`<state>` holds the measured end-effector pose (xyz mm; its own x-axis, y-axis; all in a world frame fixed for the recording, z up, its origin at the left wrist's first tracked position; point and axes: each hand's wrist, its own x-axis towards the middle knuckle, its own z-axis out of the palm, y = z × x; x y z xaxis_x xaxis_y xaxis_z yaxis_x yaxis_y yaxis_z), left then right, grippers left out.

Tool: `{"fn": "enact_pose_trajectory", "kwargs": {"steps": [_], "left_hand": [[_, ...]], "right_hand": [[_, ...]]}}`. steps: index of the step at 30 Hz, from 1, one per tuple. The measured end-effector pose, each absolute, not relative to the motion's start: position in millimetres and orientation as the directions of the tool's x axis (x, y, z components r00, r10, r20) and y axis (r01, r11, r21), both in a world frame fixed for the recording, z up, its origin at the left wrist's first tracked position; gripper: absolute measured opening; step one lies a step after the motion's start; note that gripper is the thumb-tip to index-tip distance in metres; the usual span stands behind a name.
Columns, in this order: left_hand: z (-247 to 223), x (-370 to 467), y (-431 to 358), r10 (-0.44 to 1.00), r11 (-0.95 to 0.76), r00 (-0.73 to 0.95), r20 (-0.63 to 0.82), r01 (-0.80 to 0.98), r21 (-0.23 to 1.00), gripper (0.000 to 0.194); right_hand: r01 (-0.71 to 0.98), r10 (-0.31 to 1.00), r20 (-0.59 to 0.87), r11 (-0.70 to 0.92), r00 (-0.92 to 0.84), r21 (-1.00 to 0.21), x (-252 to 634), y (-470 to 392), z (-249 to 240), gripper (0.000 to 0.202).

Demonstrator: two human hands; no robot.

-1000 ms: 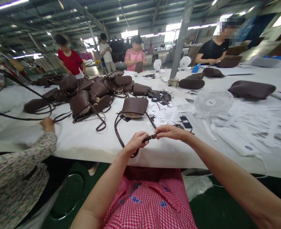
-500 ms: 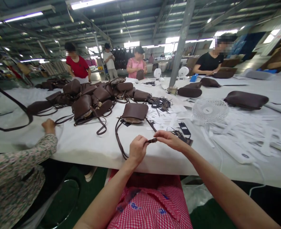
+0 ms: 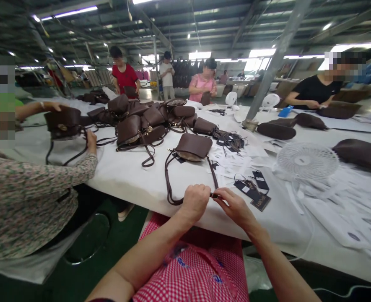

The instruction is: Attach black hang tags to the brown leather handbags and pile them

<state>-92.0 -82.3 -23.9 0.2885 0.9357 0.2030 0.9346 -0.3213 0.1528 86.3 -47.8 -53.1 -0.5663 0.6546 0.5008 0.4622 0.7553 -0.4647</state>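
A small dark brown handbag (image 3: pixel 194 145) lies on the white-covered table in front of me, its long strap (image 3: pixel 167 178) looped toward me. My left hand (image 3: pixel 198 202) is closed round that strap close to the table's near edge. Right beside it, my right hand (image 3: pixel 231 203) pinches the strap between thumb and fingers. A small metal buckle (image 3: pixel 213 195) shows between the two hands; the fingers hide part of it. Black paper hang tags (image 3: pixel 251 191) with cords lie to the right of my right hand.
Brown handbags (image 3: pixel 150 117) are piled beyond on the left. At left a co-worker in a flowered sleeve (image 3: pixel 62 167) handles another bag (image 3: pixel 62 121). A white fan (image 3: pixel 307 160), paper strips (image 3: pixel 339 197) and a metal post (image 3: pixel 276 63) stand or lie to the right.
The view has swung left, so the scene sits farther right. My hands have come closer together at the buckle. The co-worker at left now shows with a bag in hand.
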Motion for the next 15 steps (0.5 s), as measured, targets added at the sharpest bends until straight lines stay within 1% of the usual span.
{"fn": "enact_pose_trajectory", "kwargs": {"steps": [4,8,11,15], "left_hand": [[-38.8,-96.9,-79.2,0.957,-0.288,0.275,0.089,0.924,0.252,0.02],[-57.1,-106.1,-74.0,0.957,-0.272,0.289,0.028,0.858,0.435,0.017],[-63.6,-108.3,-72.2,0.963,-0.226,0.271,0.002,0.8,0.556,0.018],[-63.5,-105.5,-70.8,0.956,-0.218,0.293,-0.014,0.741,0.635,0.018]], "right_hand": [[0.501,0.656,0.506,0.755,-0.56,-0.424,84.3,-56.0,-79.8,0.022],[0.538,0.651,0.481,0.758,-0.587,-0.369,87.5,-62.2,-97.2,0.03],[0.585,0.661,0.389,0.75,-0.642,-0.308,90.3,-64.7,-96.4,0.034],[0.685,0.702,0.258,0.709,-0.664,-0.166,90.5,-65.5,-86.7,0.033]]}}
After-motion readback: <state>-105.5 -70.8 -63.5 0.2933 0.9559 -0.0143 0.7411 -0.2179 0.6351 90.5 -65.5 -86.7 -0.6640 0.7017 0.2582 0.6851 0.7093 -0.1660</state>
